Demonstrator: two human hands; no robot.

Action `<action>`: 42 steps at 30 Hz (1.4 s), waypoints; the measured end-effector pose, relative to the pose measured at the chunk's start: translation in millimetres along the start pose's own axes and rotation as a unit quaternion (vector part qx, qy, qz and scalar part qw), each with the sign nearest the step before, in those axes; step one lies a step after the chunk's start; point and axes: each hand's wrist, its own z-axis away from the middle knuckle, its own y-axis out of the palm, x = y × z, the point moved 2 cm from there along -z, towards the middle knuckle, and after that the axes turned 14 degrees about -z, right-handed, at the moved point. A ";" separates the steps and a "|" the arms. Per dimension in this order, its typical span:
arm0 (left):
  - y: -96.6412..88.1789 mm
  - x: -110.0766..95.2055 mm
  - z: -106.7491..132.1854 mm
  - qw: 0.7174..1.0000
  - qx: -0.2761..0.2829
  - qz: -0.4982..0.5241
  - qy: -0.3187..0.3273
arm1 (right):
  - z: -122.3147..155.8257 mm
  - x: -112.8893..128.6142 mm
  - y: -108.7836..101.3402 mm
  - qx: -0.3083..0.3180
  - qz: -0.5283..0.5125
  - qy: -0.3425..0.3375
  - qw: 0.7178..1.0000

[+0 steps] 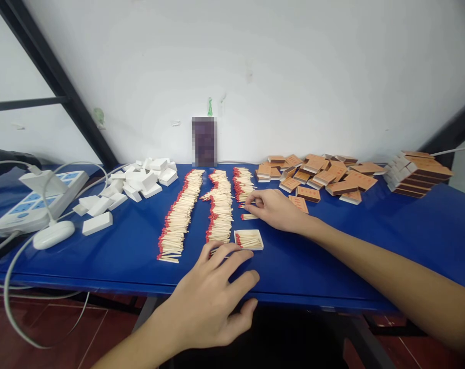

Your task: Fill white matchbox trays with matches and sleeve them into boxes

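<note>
My left hand [222, 294] hovers at the near end of the middle row of matches [220, 205], fingers curved and apart. Just beyond its fingertips lies a small white matchbox tray [249, 240] with red-tipped matches in it. My right hand [276, 209] has thumb and forefinger pinched on matches, mostly hidden by the fingers, at the near end of the shorter right row of matches [243, 184]. A few loose matches [249, 217] lie just below that pinch. Farther left runs a long row of matches [181, 215], heads to the left.
White matchbox trays [140, 179] are heaped at the left. Orange matchbox sleeves [324, 174] lie in a pile at the back right, beside stacked matchboxes [419, 171]. A power strip [40, 200] with white cables occupies the left end of the blue table [355, 246]. A wall [294, 77] stands behind.
</note>
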 end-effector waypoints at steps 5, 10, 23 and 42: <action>0.0 0.6 -2.1 1.000 -0.001 0.000 -0.002 | 0.8 -0.4 -0.4 0.011 -0.012 -0.002 1.000; -0.5 0.5 -1.2 1.000 0.000 0.000 -0.002 | 1.9 -1.6 -1.4 0.021 -0.020 -0.004 1.000; -1.5 -0.1 -1.9 1.000 -0.003 -0.005 -0.004 | 3.4 -0.9 -2.7 0.021 -0.042 -0.021 0.999; -3.3 -0.8 -3.7 1.000 -0.007 -0.008 -0.002 | 1.1 -3.1 1.2 0.018 -0.010 -0.023 1.000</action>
